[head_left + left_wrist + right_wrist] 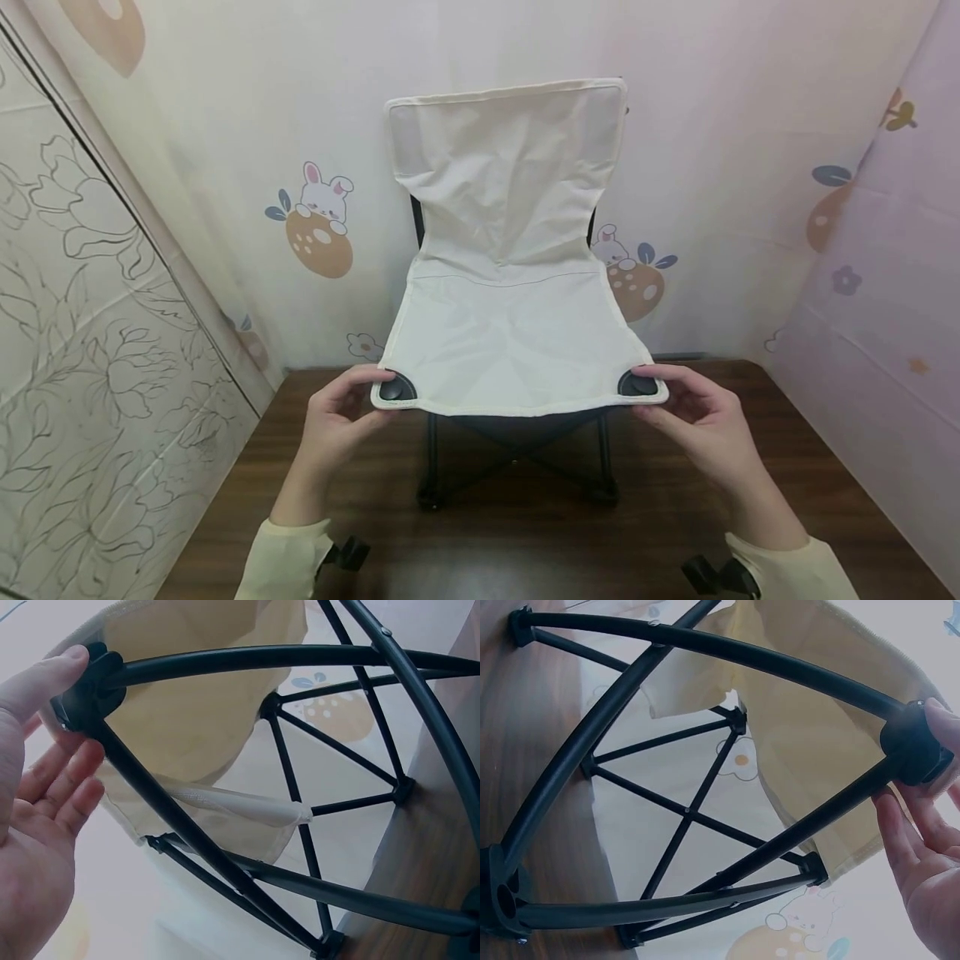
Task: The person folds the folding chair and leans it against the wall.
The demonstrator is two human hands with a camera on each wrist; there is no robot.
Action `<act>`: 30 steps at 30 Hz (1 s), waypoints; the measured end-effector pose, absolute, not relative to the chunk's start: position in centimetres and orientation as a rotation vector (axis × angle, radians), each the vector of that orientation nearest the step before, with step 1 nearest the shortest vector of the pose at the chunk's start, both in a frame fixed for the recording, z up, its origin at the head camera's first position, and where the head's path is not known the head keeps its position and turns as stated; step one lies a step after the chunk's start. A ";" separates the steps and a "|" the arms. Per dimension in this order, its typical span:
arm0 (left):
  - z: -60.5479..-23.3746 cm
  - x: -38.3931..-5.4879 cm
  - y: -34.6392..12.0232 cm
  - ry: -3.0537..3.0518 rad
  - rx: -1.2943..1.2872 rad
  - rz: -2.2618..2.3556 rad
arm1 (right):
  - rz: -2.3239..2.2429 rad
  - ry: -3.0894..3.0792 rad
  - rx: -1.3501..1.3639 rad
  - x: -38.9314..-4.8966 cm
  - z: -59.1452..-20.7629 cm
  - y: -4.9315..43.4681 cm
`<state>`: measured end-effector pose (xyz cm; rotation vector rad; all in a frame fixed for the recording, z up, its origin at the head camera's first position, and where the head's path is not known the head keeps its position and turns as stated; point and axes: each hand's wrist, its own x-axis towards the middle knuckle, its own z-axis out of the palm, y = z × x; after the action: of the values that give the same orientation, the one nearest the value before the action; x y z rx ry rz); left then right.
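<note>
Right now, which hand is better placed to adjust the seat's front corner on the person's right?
Right, most likely: the right hand grips that corner's black patch, while the left hand holds the opposite front corner.

chair [506, 308] on table [510, 546] | curtain [735, 183] behind | left fingers [363, 376], right fingers [681, 377] at front corners

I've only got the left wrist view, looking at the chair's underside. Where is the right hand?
Observer: The right hand pinches the right front corner of the seat.
Operator: What's on top at that corner?
Observer: A black patch covers it.
Operator: And higher up, seen from the front?
Observer: The front of the backrest is creased.
</note>
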<state>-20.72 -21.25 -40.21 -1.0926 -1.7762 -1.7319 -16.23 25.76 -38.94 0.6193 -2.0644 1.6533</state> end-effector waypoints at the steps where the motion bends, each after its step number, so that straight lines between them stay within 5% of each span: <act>1: -40.3 -20.8 -21.2 -1.759 -1.097 -1.738 | 1.653 -2.060 0.623 -16.3 -39.0 25.8; 30: -41.3 -21.3 -20.1 -1.579 -1.068 -1.763 | 1.626 -1.989 0.679 -16.7 -39.5 25.7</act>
<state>-21.29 -20.08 -41.27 -1.0679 -1.5795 -1.7632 -16.71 25.71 -39.52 0.6786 -1.9894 1.6255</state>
